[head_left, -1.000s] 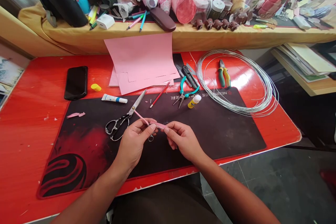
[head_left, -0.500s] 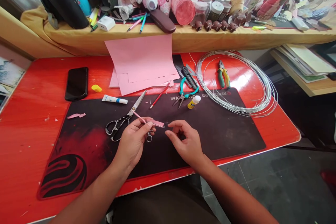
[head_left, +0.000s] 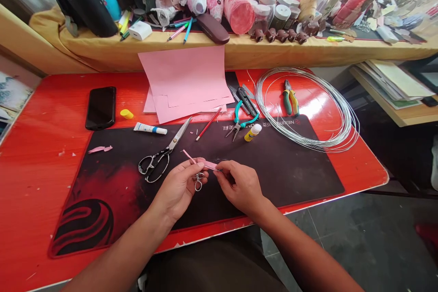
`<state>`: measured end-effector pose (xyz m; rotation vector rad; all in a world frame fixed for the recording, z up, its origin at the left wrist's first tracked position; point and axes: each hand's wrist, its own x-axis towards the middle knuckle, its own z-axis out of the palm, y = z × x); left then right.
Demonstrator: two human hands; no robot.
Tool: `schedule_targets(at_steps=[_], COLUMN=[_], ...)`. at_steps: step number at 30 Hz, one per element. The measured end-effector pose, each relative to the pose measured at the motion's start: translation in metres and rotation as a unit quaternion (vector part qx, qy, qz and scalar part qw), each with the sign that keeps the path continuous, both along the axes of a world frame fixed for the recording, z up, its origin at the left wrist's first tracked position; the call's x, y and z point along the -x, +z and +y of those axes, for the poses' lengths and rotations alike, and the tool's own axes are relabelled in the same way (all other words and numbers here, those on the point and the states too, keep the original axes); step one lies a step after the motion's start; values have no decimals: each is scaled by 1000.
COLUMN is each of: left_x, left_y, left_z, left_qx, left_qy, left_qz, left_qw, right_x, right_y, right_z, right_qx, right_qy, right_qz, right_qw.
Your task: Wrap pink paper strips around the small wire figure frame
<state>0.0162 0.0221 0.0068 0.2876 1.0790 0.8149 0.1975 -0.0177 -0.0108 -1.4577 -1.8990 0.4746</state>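
Between thumb and fingers, my left hand (head_left: 179, 187) holds a pink paper strip (head_left: 209, 164) and a bent piece of wire (head_left: 198, 182) whose loops hang below the fingers. A thin pink-wrapped end (head_left: 189, 156) sticks up to the left. My right hand (head_left: 241, 185) pinches the right end of the strip. Black-handled scissors (head_left: 155, 163) lie open just left of my hands on the dark mat (head_left: 290, 169). Above my right hand a yellow glue stick (head_left: 252, 132) rests on the mat.
Pink paper sheets (head_left: 188, 77), a red pencil (head_left: 208, 124), teal pliers (head_left: 237, 121), a white tube (head_left: 150, 128) and a yellow cap (head_left: 126, 114) lie beyond my hands. A phone (head_left: 100, 108) is at left; a wire coil (head_left: 345, 123) and green-yellow pliers (head_left: 290, 98) are at right.
My right hand has moved left and closed on the end of the pink strip. My left hand has shifted slightly right and down with the strip and wire.
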Motion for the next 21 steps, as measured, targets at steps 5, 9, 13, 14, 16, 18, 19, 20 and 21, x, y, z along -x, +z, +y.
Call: schedule_targets(at_steps=[5, 9, 13, 14, 16, 18, 19, 20, 21], left_x=[1, 0, -1, -1, -1, -1, -1, -1, -2], left_y=[-1, -1, -1, 0, 1, 3, 4, 5, 6], left_z=[-2, -4, -5, -5, -4, -4, -3, -3, -3], left_qx=[-5, -7, -3, 0, 7, 13, 17, 23, 28], left_qy=[-2, 6, 16, 17, 16, 14, 13, 13, 13], left_qz=[-5, 2, -3, -6, -13, -17, -18, -19, -20], left_qw=[1000, 1000, 1000, 1000, 1000, 1000, 1000, 999, 999], right_x=[0, 0, 0, 0, 0, 0, 1, 1, 1], right_y=[0, 1, 1, 1, 0, 0, -1, -1, -1], right_z=[0, 0, 1, 1, 2, 3, 3, 3, 3], right_qx=[10, 9, -13, -18, -31, -52, -63, -71, -76], right_qy=[5, 6, 7, 6, 4, 3, 3, 3, 4], right_qz=[13, 21, 18, 14, 8, 5, 4, 3, 2], right_qw=[1000, 1000, 1000, 1000, 999, 999, 998, 997, 997])
